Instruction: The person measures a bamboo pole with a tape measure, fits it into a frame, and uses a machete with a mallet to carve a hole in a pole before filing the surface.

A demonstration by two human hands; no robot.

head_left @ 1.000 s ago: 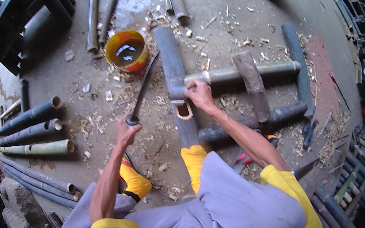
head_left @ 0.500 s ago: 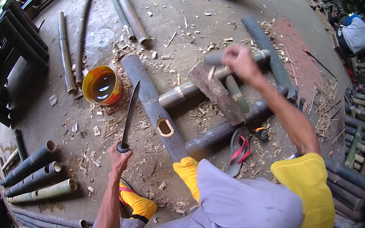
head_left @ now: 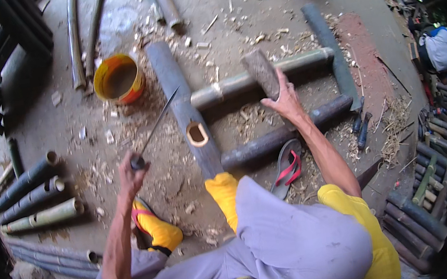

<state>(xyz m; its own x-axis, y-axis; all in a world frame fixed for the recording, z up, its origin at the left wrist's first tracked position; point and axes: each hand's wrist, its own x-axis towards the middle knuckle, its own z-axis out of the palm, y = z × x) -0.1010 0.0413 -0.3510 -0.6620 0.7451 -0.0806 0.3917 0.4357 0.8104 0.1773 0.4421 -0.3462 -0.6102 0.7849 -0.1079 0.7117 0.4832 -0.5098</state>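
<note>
My left hand (head_left: pixel 133 175) is closed round the dark handle of a machete (head_left: pixel 158 121). Its blade slants up and right, with the tip over a thick grey bamboo pole (head_left: pixel 169 72). That pole has an oblong cut hole (head_left: pixel 197 134), and my yellow-socked foot (head_left: pixel 222 193) rests against its near end. My right hand (head_left: pixel 287 102) grips the near end of a rough wooden block (head_left: pixel 261 72), tilted above a bamboo crosspiece (head_left: pixel 232 87). The crosspiece runs from the grey pole to another pole (head_left: pixel 326 37) at the right. Nearer to me lies a dark bamboo tube (head_left: pixel 257 149).
An orange-yellow bucket (head_left: pixel 137 86) of liquid stands left of the frame. Cut bamboo tubes (head_left: pixel 44 215) lie at the left, and stacked bamboo (head_left: pixel 421 225) at the right. A flip-flop (head_left: pixel 288 175) and dark-handled tools (head_left: pixel 361 127) lie nearby. Another person (head_left: pixel 439 49) crouches far right.
My right hand has moved down onto the wooden block and lifted it off its earlier place across the bamboo. The grey piece it held before is no longer visible. The machete has turned edge-on and tilted rightward.
</note>
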